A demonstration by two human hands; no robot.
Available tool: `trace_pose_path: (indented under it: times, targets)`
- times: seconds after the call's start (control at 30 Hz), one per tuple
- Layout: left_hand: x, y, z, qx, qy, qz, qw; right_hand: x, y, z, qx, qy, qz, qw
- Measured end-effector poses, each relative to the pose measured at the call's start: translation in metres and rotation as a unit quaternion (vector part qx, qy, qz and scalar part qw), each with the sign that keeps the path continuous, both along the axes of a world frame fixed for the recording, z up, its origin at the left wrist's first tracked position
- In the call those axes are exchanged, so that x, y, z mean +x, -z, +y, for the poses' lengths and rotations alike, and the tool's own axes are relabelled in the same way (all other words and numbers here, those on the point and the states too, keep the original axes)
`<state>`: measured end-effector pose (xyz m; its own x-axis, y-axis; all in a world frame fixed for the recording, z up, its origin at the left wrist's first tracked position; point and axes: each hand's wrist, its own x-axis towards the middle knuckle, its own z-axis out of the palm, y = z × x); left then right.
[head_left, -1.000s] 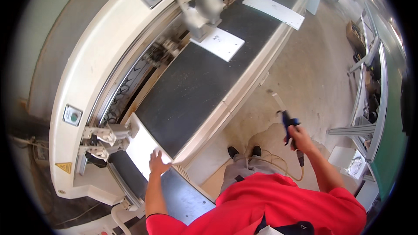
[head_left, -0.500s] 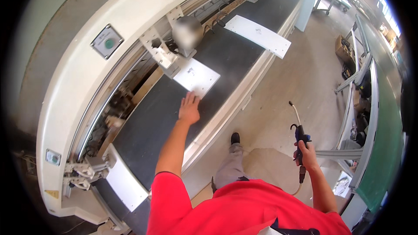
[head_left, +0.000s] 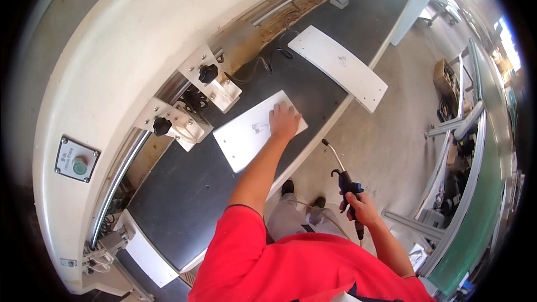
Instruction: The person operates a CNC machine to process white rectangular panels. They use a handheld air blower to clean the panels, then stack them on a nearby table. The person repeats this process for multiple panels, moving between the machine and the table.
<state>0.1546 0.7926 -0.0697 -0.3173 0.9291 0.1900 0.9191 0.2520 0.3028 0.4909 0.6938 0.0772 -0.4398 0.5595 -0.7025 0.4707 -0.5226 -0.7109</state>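
Left hand (head_left: pixel 286 122): You have it palm down on top of the white board (head_left: pixel 246 138), at the board's right end.
Left grip: Flat and loose, with your fingers a bit spread out on the board.
Where the board is: It lies flat and slanted on the black tabletop (head_left: pixel 184 207), right in front of you. It has a small dark mark near its middle and little dots near its ends.
Right hand (head_left: pixel 361 208): You hold it out over the floor (head_left: pixel 380 145), to the right of the tabletop.
Right grip: Your fingers are wrapped around the handle of the air gun (head_left: pixel 348 183).
Air gun: It is black and blue, with a hook on its side. Its thin, bent pipe (head_left: pixel 334 154) points up and to the left.
Far board (head_left: pixel 335 64): This other white one lies past your left hand. One end sticks out over the tabletop's front edge.
Low board (head_left: pixel 148 254): One more white one lies well apart from your hands, at the bottom left.
Black knobs (head_left: pixel 208 74): Two of them sit on metal holders (head_left: pixel 226 96), just behind the board by your left hand.
Big machine (head_left: pixel 123 50): Its cream side curves along your left. It has a round green button (head_left: pixel 79 166) low down.
Your shoes (head_left: pixel 287 187): Both are dark, and they stand on the floor near the tabletop.
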Motion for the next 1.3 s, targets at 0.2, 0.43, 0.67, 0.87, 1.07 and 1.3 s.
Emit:
trace_pose_path:
  times: [0.2,0.43,0.67,0.87,1.07,1.3]
  targets:
    - [-0.076,-0.015,-0.05,-0.08,-0.11,-0.085,0.987,-0.041,0.033,0.04,-0.041,-0.075,-0.006,0.996]
    - [0.003,-0.072,-0.155,-0.206,0.022,0.0,0.978,-0.092,0.078,0.097,-0.009,-0.094,0.067,0.993]
    - [0.011,-0.042,-0.133,-0.256,-0.145,-0.032,0.955,-0.087,0.061,0.137,-0.004,-0.116,0.123,0.986]
    - [-0.027,-0.036,-0.167,-0.264,-0.2,0.002,0.943,-0.049,0.049,0.147,-0.013,-0.095,0.137,0.986]
    - [-0.031,-0.046,-0.165,-0.285,-0.182,0.005,0.941,-0.033,0.035,0.16,0.017,-0.097,0.14,0.985]
    - [-0.007,-0.017,-0.143,-0.265,-0.163,0.037,0.95,-0.056,-0.032,0.194,0.123,-0.125,0.17,0.97]
